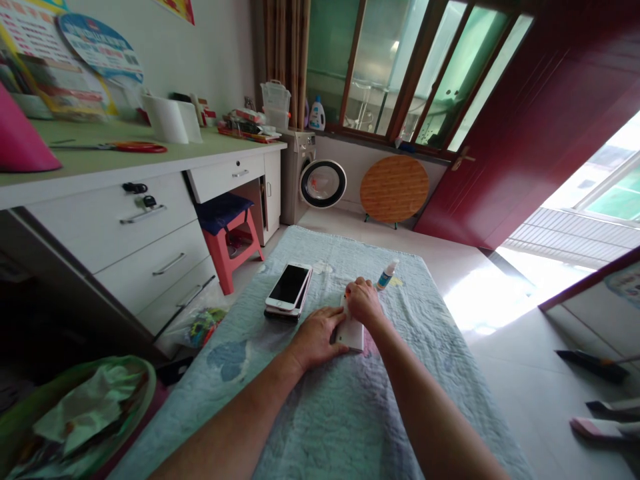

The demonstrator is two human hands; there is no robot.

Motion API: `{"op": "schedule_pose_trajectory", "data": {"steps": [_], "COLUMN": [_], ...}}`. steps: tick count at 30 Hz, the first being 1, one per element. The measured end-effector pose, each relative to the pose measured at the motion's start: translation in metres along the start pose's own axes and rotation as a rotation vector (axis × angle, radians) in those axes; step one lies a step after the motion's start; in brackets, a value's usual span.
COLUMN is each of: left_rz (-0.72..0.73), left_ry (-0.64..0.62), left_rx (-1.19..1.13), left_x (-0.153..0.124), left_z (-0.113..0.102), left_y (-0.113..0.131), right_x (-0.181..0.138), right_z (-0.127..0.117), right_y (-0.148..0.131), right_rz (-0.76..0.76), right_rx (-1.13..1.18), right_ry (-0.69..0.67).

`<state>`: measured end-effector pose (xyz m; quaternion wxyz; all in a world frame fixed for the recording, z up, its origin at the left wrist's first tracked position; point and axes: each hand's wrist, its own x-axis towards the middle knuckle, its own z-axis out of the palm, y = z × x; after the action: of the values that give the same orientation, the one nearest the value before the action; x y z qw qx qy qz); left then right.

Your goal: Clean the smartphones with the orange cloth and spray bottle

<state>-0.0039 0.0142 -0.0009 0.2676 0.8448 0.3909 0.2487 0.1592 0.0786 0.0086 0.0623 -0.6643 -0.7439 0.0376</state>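
Observation:
A white phone (pixel 351 333) lies on a pale blue quilted cloth (pixel 320 407). My left hand (pixel 320 335) rests on the phone's left edge with fingers curled against it. My right hand (pixel 363 300) is closed over the phone's far end, pressing something small that I cannot make out. A stack of phones (pixel 289 290) sits just left of my hands, the top one face up with a dark screen. A small spray bottle (pixel 387 275) with a blue label lies just beyond my right hand.
A white desk with drawers (pixel 150 220) runs along the left, a red stool (pixel 227 233) under it. A green bin with a bag (pixel 75 413) stands at lower left. Washing machine (pixel 310 177), round wooden board (pixel 394 189) and red door (pixel 525 133) stand behind.

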Motion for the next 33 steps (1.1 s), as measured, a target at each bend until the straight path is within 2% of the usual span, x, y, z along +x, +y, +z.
{"op": "schedule_pose_trajectory", "data": {"steps": [7,14,19,23,26,33], "left_rz": [-0.021,-0.021,0.043,-0.018,-0.056,-0.033], "left_ry": [0.004,-0.004,0.020,0.053,0.058,0.024], "left_rx": [0.066,0.055,-0.015,-0.036,-0.022,-0.001], "left_x": [-0.001,0.000,0.001,-0.001,-0.002,-0.001], "left_z": [0.004,0.004,0.005,0.009,0.012,0.012], "left_y": [-0.003,-0.005,-0.006,-0.009,-0.012,-0.015], "right_x": [-0.011,-0.013,-0.021,-0.034,-0.045,-0.075], "right_z": [-0.005,0.002,0.003,-0.002,-0.007,-0.011], "right_y": [0.027,0.012,-0.002,-0.007,-0.009,-0.013], "right_rz": [0.068,0.052,-0.007,-0.047,-0.133,-0.320], "right_rx": [0.008,0.030,0.124,0.171,0.227,0.360], "right_ry": [0.022,0.084,0.099,0.103,0.080,0.013]}}
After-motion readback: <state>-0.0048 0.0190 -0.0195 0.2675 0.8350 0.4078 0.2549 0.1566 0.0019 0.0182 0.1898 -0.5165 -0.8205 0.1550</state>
